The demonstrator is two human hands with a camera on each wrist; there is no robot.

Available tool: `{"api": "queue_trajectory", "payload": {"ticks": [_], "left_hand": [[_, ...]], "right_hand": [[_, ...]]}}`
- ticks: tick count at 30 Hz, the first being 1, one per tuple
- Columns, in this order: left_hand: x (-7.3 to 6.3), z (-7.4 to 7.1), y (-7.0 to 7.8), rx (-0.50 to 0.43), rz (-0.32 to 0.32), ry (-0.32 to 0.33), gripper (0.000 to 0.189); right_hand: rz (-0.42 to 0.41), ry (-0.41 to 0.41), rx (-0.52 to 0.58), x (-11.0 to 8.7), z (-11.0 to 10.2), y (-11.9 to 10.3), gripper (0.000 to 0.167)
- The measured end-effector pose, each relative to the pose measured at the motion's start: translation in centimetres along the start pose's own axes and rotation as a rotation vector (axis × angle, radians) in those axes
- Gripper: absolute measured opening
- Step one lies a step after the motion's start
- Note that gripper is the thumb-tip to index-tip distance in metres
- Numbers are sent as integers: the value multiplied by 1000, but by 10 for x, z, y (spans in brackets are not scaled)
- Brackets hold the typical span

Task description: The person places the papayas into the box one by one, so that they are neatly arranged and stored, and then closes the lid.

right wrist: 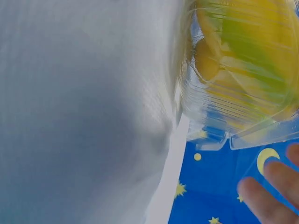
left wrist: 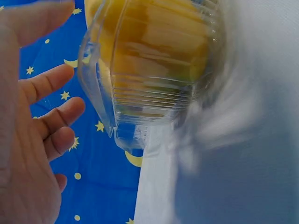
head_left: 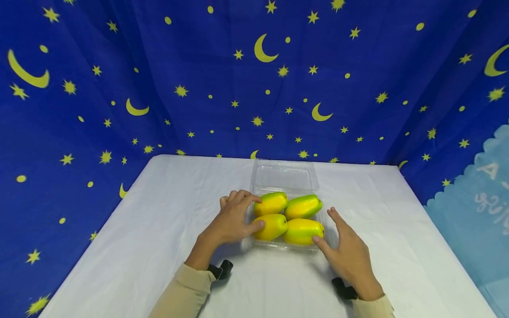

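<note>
A clear plastic clamshell box (head_left: pixel 296 246) lies on the table with its lid (head_left: pixel 284 176) folded back, away from me. Several oblong yellow-green fruits fill it, mango- or papaya-like: back left (head_left: pixel 271 203), back right (head_left: pixel 304 206), front left (head_left: pixel 271 227) and front right (head_left: pixel 304 232). My left hand (head_left: pixel 234 220) hovers at the box's left side, thumb and forefinger spread over the left fruits; contact is unclear. To the right, my right hand (head_left: pixel 351 251) has extended fingers, its thumb by the front right fruit. In the left wrist view, fingers (left wrist: pixel 56 114) show apart from the ribbed wall (left wrist: pixel 149 93).
A white cloth covers the table (head_left: pixel 191 190). Blue curtain fabric (head_left: pixel 222 66) with yellow moons and stars stands behind and along the sides. Light blue material (head_left: pixel 473 212) with white lettering hangs at the right. Black straps with small mounts (head_left: pixel 226 268) sit on both wrists.
</note>
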State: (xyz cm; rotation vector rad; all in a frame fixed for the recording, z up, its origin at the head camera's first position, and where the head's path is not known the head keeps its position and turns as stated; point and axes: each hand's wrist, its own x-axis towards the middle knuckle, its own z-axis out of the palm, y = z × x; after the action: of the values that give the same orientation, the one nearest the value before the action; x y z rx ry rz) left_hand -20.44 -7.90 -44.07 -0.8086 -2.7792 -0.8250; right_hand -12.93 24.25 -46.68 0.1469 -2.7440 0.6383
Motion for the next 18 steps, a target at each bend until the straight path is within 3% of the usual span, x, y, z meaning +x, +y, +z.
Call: {"api": "queue_trajectory", "payload": {"ticks": [3,7,12,18], "left_hand": [[3,-1,-3,-25,-17,73,46],[5,-1,-8,-54,-39,165,39],[12,-3,-12,-137,-81,212,38],[28,-10,-16,-163,-116,202,43]], "right_hand": [[-13,136,73,3,0,2,70],[-35,245,112,9,-3,5,61],[-23,293,93,22,-19,8,55],[-32,315,110,43,-32,5,47]]}}
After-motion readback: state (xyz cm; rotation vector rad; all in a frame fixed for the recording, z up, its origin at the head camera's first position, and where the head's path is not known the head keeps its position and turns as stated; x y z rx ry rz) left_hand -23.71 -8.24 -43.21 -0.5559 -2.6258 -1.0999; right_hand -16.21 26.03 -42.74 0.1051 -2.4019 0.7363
